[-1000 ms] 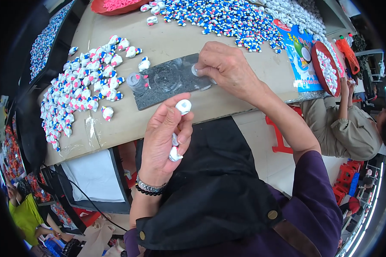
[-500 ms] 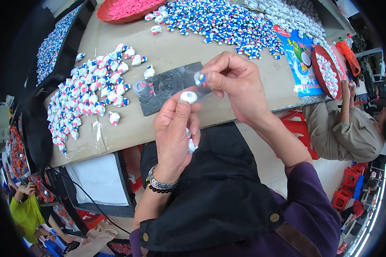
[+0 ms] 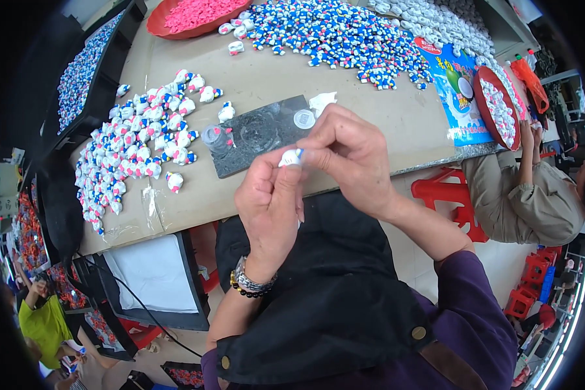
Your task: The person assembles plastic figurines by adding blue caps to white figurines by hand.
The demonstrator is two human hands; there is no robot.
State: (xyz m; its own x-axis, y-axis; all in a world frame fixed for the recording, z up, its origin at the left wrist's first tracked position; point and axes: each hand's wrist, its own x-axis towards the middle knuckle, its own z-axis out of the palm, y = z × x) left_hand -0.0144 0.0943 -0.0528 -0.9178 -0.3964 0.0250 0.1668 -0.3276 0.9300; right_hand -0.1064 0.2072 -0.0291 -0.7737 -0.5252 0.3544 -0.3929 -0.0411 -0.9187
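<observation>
At frame centre, just past the desk (image 3: pixel 266 71) near edge, left hand (image 3: pixel 270 208) and right hand (image 3: pixel 351 156) both pinch one small white-blue figurine (image 3: pixel 291 156). Upper left, a red tray (image 3: pixel 159 29) holds pink pieces (image 3: pixel 201 12).

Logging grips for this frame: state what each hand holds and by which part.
Both hands pinch one small white and blue toy piece: the left hand grips its lower white end, the right hand its blue-tipped side. How it is shaped between the fingertips is hidden.
</observation>
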